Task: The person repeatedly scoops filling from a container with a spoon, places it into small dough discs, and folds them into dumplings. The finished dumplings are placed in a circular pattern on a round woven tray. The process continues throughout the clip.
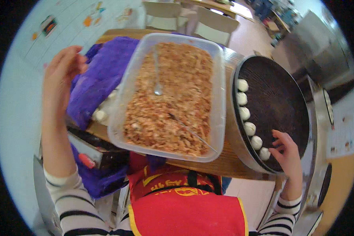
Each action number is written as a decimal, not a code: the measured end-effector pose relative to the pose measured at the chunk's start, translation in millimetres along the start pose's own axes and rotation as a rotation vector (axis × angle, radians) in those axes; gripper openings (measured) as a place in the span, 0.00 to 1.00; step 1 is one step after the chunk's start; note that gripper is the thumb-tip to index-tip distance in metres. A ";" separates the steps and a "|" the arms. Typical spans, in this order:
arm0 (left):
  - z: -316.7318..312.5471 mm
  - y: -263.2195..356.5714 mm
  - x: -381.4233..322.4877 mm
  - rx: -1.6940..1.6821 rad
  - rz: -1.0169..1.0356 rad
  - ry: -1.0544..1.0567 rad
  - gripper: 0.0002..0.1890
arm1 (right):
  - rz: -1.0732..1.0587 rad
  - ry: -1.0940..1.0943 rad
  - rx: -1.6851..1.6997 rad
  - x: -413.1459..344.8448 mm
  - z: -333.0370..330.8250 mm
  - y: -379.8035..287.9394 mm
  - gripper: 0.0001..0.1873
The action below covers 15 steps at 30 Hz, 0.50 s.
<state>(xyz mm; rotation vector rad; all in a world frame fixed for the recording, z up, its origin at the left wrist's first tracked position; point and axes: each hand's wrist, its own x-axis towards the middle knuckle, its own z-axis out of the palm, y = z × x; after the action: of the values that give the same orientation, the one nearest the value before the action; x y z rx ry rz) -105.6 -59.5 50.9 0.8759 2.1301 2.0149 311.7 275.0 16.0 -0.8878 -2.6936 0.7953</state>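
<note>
My right hand (286, 149) is over the near side of a round dark pan (274, 97), fingers apart. Its thumb is at the nearest filled bun or dough ball (264, 154); whether they touch is unclear. Several such white pieces line the pan's left rim in a curved row. My left hand (65, 63), blurred, is at the far left edge of a purple cloth (106, 70) with its fingers bent; a grip on the cloth cannot be made out. Pale dough pieces (101, 115) show from under the cloth.
A large translucent plastic tub (115, 129) of minced filling stands between my hands, with a metal spoon (157, 88) and a thin-handled utensil (194, 134) in it. Below is a wooden table (230, 156). An open drawer (85, 147) sits at lower left; chairs (215, 25) stand beyond.
</note>
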 end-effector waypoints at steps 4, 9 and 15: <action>-13.1 -67.5 0.0 0.544 -0.271 -0.227 0.09 | -0.129 0.009 0.042 16.3 1.6 -37.0 0.20; 1.4 -159.8 -24.6 1.357 0.215 -0.583 0.16 | -0.394 -0.188 -0.067 40.0 22.8 -82.8 0.15; -3.2 -179.2 -6.2 1.118 0.262 -0.286 0.09 | -0.708 -0.324 -0.099 73.8 59.0 -112.5 0.16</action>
<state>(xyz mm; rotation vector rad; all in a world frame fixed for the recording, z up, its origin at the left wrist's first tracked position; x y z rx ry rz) -163.5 -60.0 -118.8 1.4598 2.9752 0.4923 177.1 217.8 29.5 0.2308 -3.0084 0.6748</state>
